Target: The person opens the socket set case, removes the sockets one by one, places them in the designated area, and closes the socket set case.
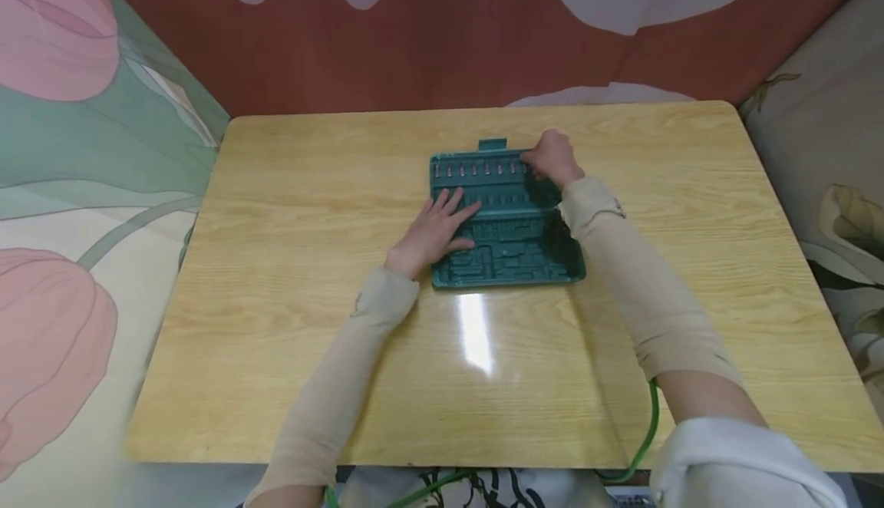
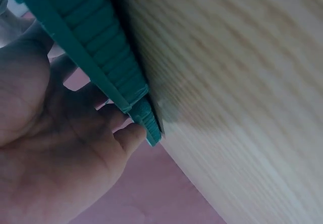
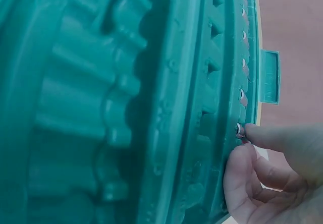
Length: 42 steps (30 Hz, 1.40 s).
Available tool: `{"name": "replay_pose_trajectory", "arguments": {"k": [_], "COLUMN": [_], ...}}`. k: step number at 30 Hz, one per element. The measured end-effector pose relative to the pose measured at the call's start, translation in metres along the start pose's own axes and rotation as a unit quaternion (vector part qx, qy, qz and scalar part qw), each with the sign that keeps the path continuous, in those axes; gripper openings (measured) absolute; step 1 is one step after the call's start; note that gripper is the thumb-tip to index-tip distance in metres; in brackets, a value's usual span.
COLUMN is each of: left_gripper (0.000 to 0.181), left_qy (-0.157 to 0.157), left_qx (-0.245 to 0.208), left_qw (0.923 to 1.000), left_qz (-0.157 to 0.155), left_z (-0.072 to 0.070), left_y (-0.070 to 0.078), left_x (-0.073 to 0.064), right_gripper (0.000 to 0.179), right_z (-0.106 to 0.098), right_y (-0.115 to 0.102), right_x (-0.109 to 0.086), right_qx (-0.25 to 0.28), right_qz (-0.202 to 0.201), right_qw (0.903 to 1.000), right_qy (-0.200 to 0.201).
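An opened green plastic tool case (image 1: pixel 507 272) lies flat on the table, its moulded recesses facing up. Along its far part runs a row of small metal bits (image 1: pixel 473 170). My left hand (image 1: pixel 431 233) rests on the case's left side with fingers spread; the left wrist view shows this hand (image 2: pixel 65 133) against the case's side wall (image 2: pixel 96 37). At the right end of the row, my right hand (image 1: pixel 552 156) pinches a small metal bit (image 3: pixel 239 130) between thumb and curled index finger. The bit sits at its slot, and its lower part is hidden.
The case stands around the middle of a wood-grain table (image 1: pixel 290 186). A latch tab (image 1: pixel 493 143) sticks out from its far edge. Behind the table hangs a reddish printed cloth (image 1: pixel 414 55). A green cable (image 1: pixel 649 431) hangs by the right arm at the near edge.
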<state>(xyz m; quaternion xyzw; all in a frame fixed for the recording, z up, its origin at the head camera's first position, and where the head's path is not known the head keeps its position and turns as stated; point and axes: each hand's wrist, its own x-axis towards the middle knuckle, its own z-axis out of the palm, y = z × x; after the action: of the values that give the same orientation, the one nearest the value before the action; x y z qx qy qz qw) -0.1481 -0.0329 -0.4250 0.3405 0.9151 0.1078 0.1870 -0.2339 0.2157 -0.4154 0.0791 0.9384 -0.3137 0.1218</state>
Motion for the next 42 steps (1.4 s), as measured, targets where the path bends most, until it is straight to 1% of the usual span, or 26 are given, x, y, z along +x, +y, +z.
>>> {"name": "replay_pose_trajectory", "arguments": {"k": [6,11,15,17,21,23,26,27,31,33,34,39,42], "left_gripper": [0.071,0.071,0.071,0.071,0.072,0.073,0.072,0.072,0.071,0.072,0.072,0.073,0.073], "left_qy": [0.000,0.015,0.014,0.010,0.004,0.001,-0.004,-0.006,-0.011,-0.014,-0.015,-0.022,-0.024], "left_qx": [0.007,0.012,0.012,0.010,0.003,0.000,-0.009,-0.013,-0.013,-0.010,-0.009,-0.001,-0.002], "left_qw": [0.9999,0.9998,0.9998,0.9999,0.9999,0.9999,0.9998,0.9998,0.9998,0.9998,0.9998,0.9995,0.9995], "left_qz": [-0.009,-0.007,-0.009,-0.010,-0.010,-0.011,-0.014,-0.015,-0.012,-0.013,-0.014,-0.021,-0.023], "left_z": [0.001,0.003,0.002,0.002,0.001,0.001,0.000,0.000,-0.001,-0.001,-0.001,0.001,0.001], "left_y": [0.005,0.004,0.000,-0.002,-0.003,-0.004,-0.005,-0.004,-0.003,-0.003,-0.003,-0.005,-0.006], "left_x": [0.001,0.001,-0.001,-0.003,-0.004,-0.004,-0.004,-0.005,-0.006,-0.006,-0.006,-0.002,-0.001], "right_gripper": [0.029,0.041,0.047,0.044,0.029,0.028,0.029,0.029,0.030,0.031,0.032,0.032,0.033], "right_z": [-0.001,0.003,0.008,0.010,0.013,0.014,0.014,0.014,0.013,0.012,0.012,0.010,0.013], "right_y": [0.000,0.002,0.002,0.001,0.000,0.001,0.002,0.003,0.006,0.007,0.007,0.006,0.004], "right_x": [-0.002,0.000,0.003,0.004,0.003,0.003,0.004,0.004,0.006,0.007,0.007,0.007,0.007], "right_qx": [-0.003,0.013,0.039,0.047,0.060,0.066,0.097,0.116,0.213,0.243,0.250,0.245,0.243], "right_qz": [0.002,0.018,0.039,0.045,0.056,0.060,0.062,0.062,0.081,0.092,0.095,0.083,0.074], "right_qw": [1.0000,0.9997,0.9984,0.9976,0.9959,0.9951,0.9922,0.9899,0.9724,0.9646,0.9629,0.9655,0.9667], "right_qy": [-0.003,0.005,0.014,0.022,0.037,0.042,0.049,0.052,0.051,0.044,0.040,0.034,0.032]}}
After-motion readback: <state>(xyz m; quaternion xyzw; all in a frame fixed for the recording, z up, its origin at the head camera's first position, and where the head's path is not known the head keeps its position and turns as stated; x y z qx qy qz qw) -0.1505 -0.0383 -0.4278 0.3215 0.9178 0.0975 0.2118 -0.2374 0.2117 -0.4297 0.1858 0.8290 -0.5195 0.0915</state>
